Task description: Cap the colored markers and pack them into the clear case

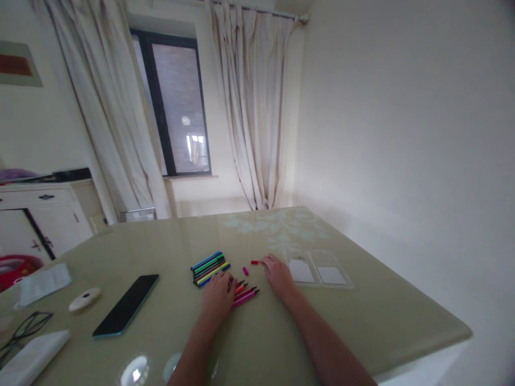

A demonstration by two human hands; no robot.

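Observation:
My left hand (218,294) rests on the table with curled fingers around a marker whose dark tip pokes out beside them. Several uncapped red and pink markers (244,298) lie next to it, black tips pointing right, their rear ends partly hidden by the hand. Just beyond is a row of capped markers (209,266) in blue, green, dark red and yellow. My right hand (278,274) has its fingertips closed at the end of a small red cap (255,262). A magenta cap (245,271) lies loose between the hands.
A clear plastic case (350,284) with white inserts lies open right of my right hand. To the left are a black phone (126,305), a white oval object (84,299), glasses (30,327) and a white box (36,356). The table's right edge (386,252) runs near the wall.

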